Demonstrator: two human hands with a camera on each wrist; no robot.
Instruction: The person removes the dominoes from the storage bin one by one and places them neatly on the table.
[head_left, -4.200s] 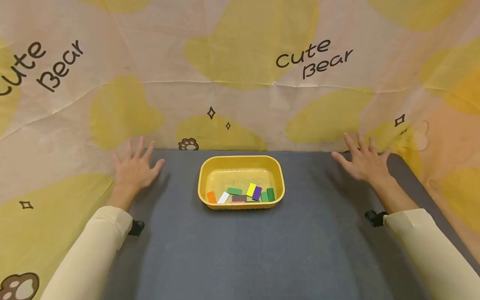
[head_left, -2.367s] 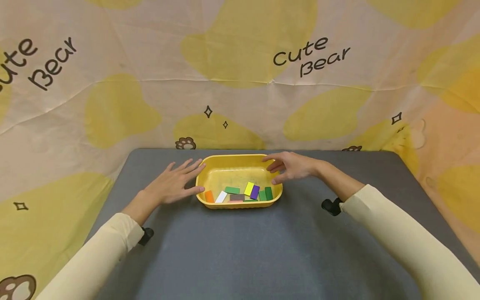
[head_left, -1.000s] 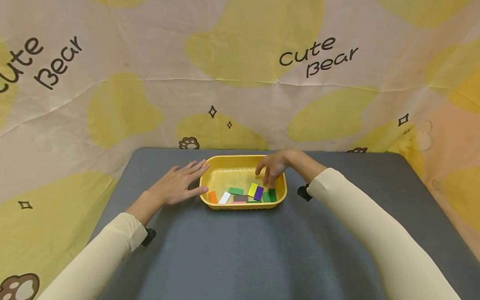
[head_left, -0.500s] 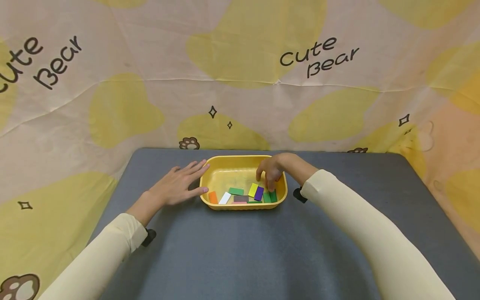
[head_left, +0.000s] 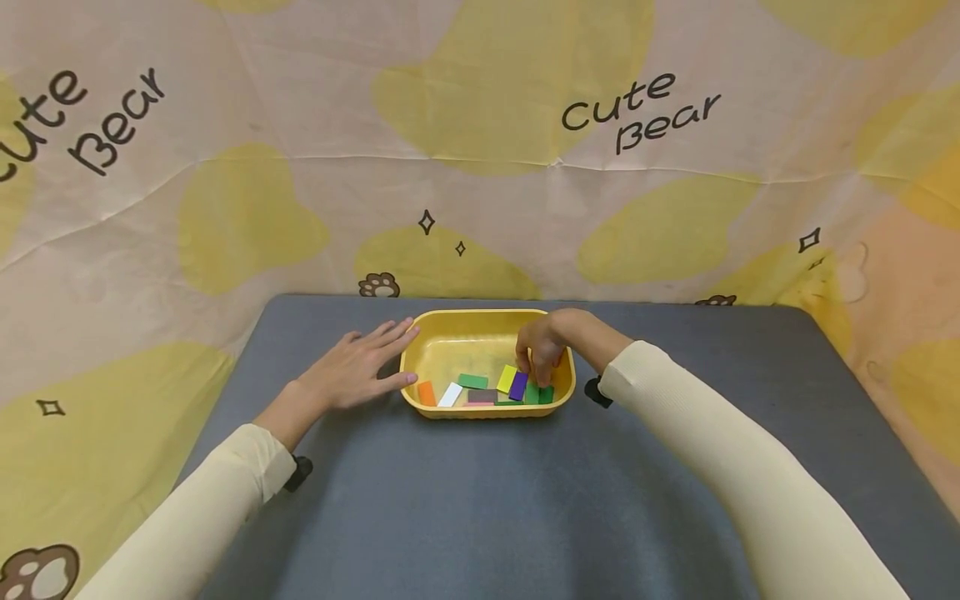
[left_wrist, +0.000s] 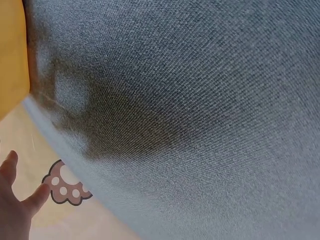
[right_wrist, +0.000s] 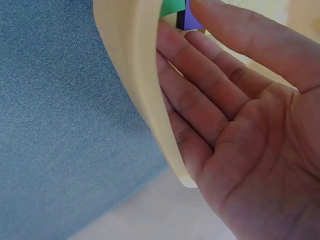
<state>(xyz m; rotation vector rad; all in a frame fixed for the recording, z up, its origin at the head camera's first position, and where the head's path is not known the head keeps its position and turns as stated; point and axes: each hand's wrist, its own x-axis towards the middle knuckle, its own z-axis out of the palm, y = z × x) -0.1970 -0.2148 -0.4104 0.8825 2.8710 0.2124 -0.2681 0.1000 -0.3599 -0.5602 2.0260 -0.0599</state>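
A yellow plastic basin on the table holds several small coloured blocks, among them orange, white, yellow and purple ones. My left hand lies spread at the basin's left rim, fingertips right at it. My right hand reaches down over the right side, fingertips close to two green blocks in the right corner. In the right wrist view, the basin wall hides some fingertips; the purple block shows between thumb and fingers.
The grey-blue table extends around the basin. Behind it hangs a patterned cloth with bear lettering, reaching down to the table's back edge. Black wrist straps with cameras sit at both sleeves.
From wide apart above the table, both hands came in to the basin. The left settled at its left rim; the right dipped inside, most recently lowering its fingers toward the green blocks.
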